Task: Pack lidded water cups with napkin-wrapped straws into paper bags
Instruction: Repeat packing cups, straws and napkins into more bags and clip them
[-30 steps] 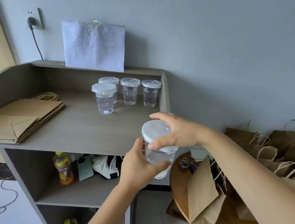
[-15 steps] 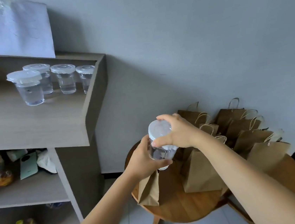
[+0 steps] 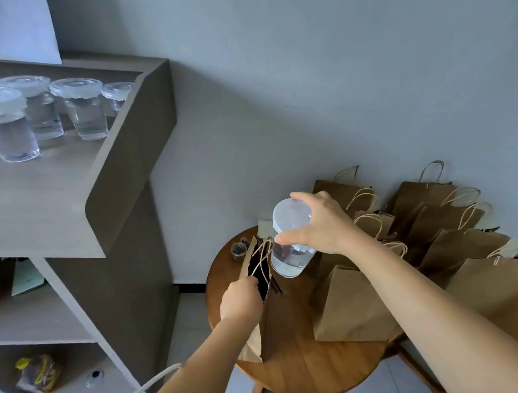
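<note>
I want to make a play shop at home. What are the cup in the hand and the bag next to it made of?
The lidded cup in the right hand looks like clear, glossy plastic: the water shows through, and its lid is cloudy white. The open bag held by the left hand looks like matte brown kraft paper with creases and twisted cord handles, probably paper.

Soft, even daylight fills the room; shadows are faint, glare is mild (wide-angle bending shows at the edges), and focus is slightly soft.
</note>
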Motion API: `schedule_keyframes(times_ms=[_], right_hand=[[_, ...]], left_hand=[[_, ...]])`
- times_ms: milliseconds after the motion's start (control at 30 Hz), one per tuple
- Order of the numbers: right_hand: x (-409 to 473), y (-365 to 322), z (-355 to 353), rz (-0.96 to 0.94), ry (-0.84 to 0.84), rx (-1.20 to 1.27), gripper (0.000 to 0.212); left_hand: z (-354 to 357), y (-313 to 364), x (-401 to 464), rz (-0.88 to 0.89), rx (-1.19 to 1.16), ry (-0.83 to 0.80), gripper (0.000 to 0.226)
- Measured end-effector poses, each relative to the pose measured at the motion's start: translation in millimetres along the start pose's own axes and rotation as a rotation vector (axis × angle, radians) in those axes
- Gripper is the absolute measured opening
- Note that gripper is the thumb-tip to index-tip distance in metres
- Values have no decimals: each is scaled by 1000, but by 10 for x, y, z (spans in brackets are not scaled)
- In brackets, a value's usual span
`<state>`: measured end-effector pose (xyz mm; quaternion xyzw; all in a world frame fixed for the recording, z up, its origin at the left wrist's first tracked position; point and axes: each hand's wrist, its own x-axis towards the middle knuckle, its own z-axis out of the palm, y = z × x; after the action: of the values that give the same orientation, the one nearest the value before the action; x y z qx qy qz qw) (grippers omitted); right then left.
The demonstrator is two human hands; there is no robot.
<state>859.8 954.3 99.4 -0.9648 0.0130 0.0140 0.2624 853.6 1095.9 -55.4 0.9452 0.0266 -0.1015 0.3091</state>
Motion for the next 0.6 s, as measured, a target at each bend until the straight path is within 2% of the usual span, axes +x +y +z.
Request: schedule_keyframes(times_ms=[200, 367, 467, 600], right_hand=[[557, 51, 54, -11, -1, -3, 91], [881, 111, 70, -19, 21, 20, 91], [1035, 139, 101, -33, 6, 13, 91], [1192, 154, 158, -77, 1, 1, 92]], left_hand=[[-2, 6, 420, 34, 294, 49, 28], [42, -31, 532, 12, 262, 13, 23], [106, -17, 526, -6, 240, -35, 34], [158, 22, 546, 16, 185, 17, 34]])
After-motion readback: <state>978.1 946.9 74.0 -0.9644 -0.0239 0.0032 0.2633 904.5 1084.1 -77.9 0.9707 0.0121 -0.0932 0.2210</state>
